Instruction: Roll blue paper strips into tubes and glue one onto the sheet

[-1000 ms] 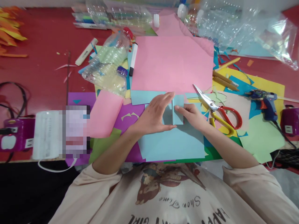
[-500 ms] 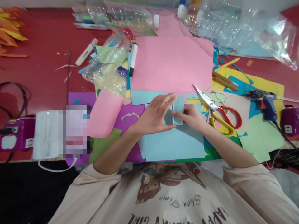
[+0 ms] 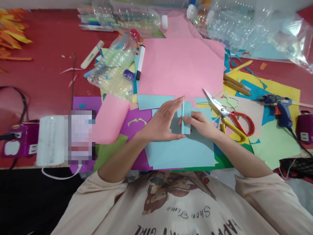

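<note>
At the far left corner of the red bench, orange and yellow paper strips in a loose heap. By the near edge below, a purple box, then a white face mask with one loop hanging over that edge, then an item too pixelated to tell. Farther in, a white marker lying aslant; nearer, a pink paper piece on purple paper. Next, a clear bottle with a red cap and, beside a large pink sheet, a black-capped marker.

Midway along the near edge, over a light-blue sheet: left hand in a wide C-shaped grip, fingertips at the far end and thumb at the near end of the crease of a folded blue paper. Right hand in a narrow pinch on the same paper, thumb on top, a fingertip showing past the crease.

Just right of the right hand, scissors lying ajar, one handle red, one yellow. Toward the right edge, a blue glue gun above light-green paper, and finally another purple box.
</note>
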`<action>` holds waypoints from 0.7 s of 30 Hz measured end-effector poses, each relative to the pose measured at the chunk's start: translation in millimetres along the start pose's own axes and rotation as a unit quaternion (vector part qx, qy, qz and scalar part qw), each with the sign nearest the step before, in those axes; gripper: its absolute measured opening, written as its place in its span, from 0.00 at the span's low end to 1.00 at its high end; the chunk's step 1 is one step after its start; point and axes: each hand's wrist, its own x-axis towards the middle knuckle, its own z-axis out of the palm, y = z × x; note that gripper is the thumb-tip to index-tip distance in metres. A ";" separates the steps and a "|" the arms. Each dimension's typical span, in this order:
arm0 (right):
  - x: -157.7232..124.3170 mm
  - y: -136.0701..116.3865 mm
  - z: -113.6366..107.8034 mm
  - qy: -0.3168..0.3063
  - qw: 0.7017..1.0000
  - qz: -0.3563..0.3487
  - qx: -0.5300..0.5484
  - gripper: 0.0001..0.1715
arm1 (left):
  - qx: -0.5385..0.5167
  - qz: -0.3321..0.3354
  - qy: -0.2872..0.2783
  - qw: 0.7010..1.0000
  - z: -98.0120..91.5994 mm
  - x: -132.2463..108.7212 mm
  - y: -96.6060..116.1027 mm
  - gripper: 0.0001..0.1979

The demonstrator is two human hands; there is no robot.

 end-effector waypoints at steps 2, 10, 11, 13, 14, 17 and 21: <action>-0.2 0.1 0.4 -0.008 1.000 -0.005 0.008 0.17 | -0.011 -0.004 -0.003 1.000 0.3 -0.4 -0.8 0.56; -1.4 -2.8 1.9 0.014 1.000 0.026 -0.002 0.25 | -0.005 -0.020 0.005 1.000 -0.2 -2.3 1.7 0.55; -1.6 -3.2 2.1 0.021 0.999 0.033 -0.003 0.27 | -0.003 -0.020 0.005 1.000 -0.6 -2.3 2.3 0.55; -2.0 -3.5 2.1 0.031 0.999 0.042 -0.004 0.29 | -0.004 -0.024 0.001 1.000 -1.8 -2.2 3.4 0.55; -2.2 -3.2 2.0 0.033 0.999 0.043 -0.005 0.29 | -0.007 -0.027 -0.003 1.000 -2.6 -2.1 3.9 0.54; -2.5 -0.8 1.4 0.038 0.999 0.038 -0.001 0.29 | -0.022 -0.040 -0.020 0.999 -5.1 -1.5 5.3 0.54; -2.9 2.9 1.0 0.057 0.998 0.031 0.010 0.28 | -0.016 -0.040 -0.036 0.998 -7.5 -0.2 6.6 0.54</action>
